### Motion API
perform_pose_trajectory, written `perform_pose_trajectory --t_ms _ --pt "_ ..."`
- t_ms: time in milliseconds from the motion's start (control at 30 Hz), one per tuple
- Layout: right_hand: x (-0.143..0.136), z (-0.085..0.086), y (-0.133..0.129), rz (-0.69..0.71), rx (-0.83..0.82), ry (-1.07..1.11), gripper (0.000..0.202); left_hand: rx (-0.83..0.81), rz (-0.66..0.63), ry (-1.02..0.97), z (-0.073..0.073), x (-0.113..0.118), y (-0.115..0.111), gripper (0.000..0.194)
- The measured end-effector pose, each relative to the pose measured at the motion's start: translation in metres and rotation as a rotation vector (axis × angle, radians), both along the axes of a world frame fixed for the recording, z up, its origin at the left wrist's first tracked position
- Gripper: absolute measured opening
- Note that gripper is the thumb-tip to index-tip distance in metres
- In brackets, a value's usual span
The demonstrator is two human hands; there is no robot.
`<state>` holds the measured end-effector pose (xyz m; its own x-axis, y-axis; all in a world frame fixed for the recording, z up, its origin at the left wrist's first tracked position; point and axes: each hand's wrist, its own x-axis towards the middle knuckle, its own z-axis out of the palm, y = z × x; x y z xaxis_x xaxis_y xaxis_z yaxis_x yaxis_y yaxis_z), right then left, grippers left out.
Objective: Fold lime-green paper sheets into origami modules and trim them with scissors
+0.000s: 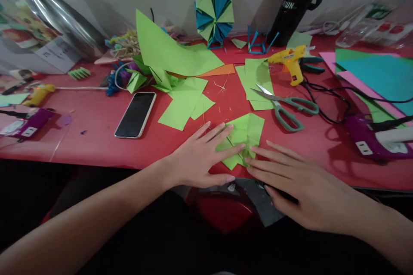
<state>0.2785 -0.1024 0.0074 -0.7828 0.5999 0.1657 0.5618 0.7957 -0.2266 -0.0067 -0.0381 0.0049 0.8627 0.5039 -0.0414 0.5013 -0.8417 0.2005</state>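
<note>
A creased piece of light green paper, partly folded, lies near the front edge of the red table. My left hand rests over its left side, fingers spread, with the index fingertip on the paper. From the right, my right hand reaches in with its fingers stretched out, the tips touching the paper's lower right part. Neither hand grips anything. Scissors with grey-green handles lie partly opened just beyond the right hand. Cut green paper pieces lie past the left hand, and more green sheets sit near the scissors.
A phone lies at left. Behind are a large green sheet, a blue-green folded paper ball and a black bottle. At right are a yellow glue gun, its cable and a purple power strip; coloured sheets lie beyond.
</note>
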Motion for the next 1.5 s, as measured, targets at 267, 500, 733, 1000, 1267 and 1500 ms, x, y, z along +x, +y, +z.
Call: perform_pose_trajectory --t_ms 267,500,733,1000,1267,1500 --pt "-0.009 -0.005 0.01 -0.153 -0.094 0.02 0.071 -0.06 -0.04 -0.029 0.0 -0.001 0.003 0.076" --pt "-0.02 0.0 0.017 -0.134 -0.144 -0.046 0.062 -0.135 -0.033 -0.028 0.004 -0.004 0.005 0.078" --pt "-0.034 0.004 0.023 -0.18 -0.091 -0.047 0.053 -0.109 -0.01 -0.004 0.005 -0.004 0.008 0.088" --pt "-0.043 -0.001 0.023 -0.12 -0.045 -0.094 0.058 -0.061 -0.002 -0.035 0.001 -0.004 0.007 0.084" --pt "-0.018 -0.006 0.002 -0.051 -0.031 -0.07 0.056 -0.041 0.018 0.01 0.002 -0.004 0.005 0.07" --pt "-0.004 -0.005 -0.003 0.004 0.024 -0.076 0.054 -0.037 -0.016 -0.011 0.002 -0.005 0.006 0.062"
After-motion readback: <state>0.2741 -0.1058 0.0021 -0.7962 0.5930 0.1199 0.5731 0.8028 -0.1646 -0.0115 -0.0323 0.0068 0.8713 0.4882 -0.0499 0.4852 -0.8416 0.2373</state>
